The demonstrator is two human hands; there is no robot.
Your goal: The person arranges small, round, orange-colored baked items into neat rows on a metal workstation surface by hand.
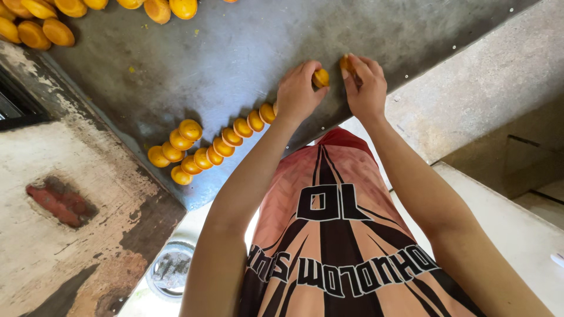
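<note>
Single view only: head-worn cam, so nothing overlaps with a second angle. It looks steeply down the wearer's own torso; the shirt front (329, 235) fills the bottom centre and reads upside down, so the frame's top is away from the body. Both forearms run up from the bottom edge to the left hand (298, 94) and right hand (365, 88), which sit in the upper middle, close range. The grey metal sheet (235, 53) crosses the frame diagonally, top left to right. A stained wall ledge (59, 235) fills lower left, concrete slab (482, 100) right. Wide lens, edges stretched.
</note>
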